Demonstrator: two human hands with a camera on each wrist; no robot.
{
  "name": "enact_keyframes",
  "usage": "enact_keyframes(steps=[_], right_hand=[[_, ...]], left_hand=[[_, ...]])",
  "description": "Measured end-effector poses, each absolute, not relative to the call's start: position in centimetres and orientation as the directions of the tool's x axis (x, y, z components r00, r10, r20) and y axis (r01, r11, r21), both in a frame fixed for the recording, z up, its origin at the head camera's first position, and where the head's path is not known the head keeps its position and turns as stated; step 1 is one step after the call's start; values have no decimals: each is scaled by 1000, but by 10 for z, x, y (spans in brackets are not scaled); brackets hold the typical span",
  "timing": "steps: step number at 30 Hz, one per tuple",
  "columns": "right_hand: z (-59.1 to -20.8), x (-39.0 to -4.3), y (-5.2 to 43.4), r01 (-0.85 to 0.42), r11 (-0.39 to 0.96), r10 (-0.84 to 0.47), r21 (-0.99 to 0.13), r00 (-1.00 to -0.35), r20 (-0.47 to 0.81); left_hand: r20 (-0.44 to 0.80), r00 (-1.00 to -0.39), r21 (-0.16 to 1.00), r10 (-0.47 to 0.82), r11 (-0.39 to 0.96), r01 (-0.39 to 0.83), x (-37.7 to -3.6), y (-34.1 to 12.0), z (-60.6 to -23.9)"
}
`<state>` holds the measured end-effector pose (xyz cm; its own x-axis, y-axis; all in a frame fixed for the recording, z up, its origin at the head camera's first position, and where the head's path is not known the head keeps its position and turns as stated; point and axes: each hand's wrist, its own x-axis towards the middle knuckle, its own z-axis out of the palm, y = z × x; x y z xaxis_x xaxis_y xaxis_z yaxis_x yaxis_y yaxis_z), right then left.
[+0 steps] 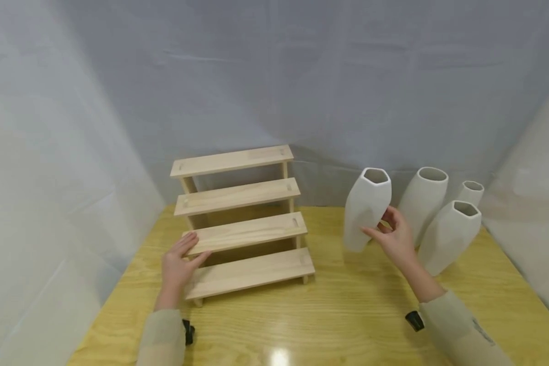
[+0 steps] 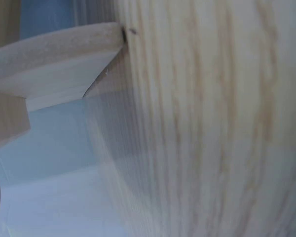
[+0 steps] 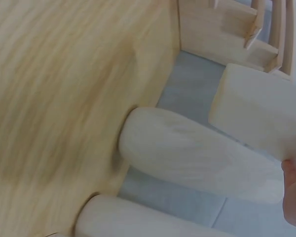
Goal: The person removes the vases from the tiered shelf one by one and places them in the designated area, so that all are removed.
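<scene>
Steadying the wooden stepped shelf [image 1: 242, 218] with my left hand [image 1: 178, 264]: fingers are lying straight and flat on the near-left end of the third step, thumb spread beside them, pressing and not clamping. I am judging this contact is keeping the light shelf from sliding on the wooden table [image 1: 347, 315]. In the left wrist view I am seeing only the table grain and a shelf board edge, no fingers.

Moving rightward, my right hand [image 1: 395, 236] is gripping the faceted white vase [image 1: 367, 208], fingers curled round its right flank below the mouth, thumb toward me. The vase is leaning to the right, its base looking to be just off or barely on the table; I cannot tell which. It is sitting between the shelf, to the left of the grip, and the remaining vases behind and to the right of the grip.

Count: one shelf, four steps, all bare. Four white vases: the held one, a round tall vase [image 1: 423, 201], a small far vase [image 1: 470, 193], a second faceted vase [image 1: 448, 236] nearest my forearm. All three are standing on the table, mouths up.
</scene>
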<state>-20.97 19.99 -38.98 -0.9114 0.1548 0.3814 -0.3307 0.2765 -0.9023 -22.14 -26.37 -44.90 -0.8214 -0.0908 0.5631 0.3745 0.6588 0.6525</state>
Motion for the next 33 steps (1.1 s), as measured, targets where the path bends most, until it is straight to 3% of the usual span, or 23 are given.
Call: enact_keyframes(steps=[17, 24, 33], right_hand=[[-431, -204, 233, -248, 294, 254, -923, -911, 325], [-429, -200, 241, -160, 296, 305, -942, -918, 252], [-478, -223, 275, -239, 291, 305, -926, -895, 326]], left_hand=[[585, -807, 644, -77, 650, 404, -221, -264, -449], [598, -798, 642, -75, 641, 421, -221, -263, -448], [573, -816, 645, -77, 656, 391, -220, -263, -446]])
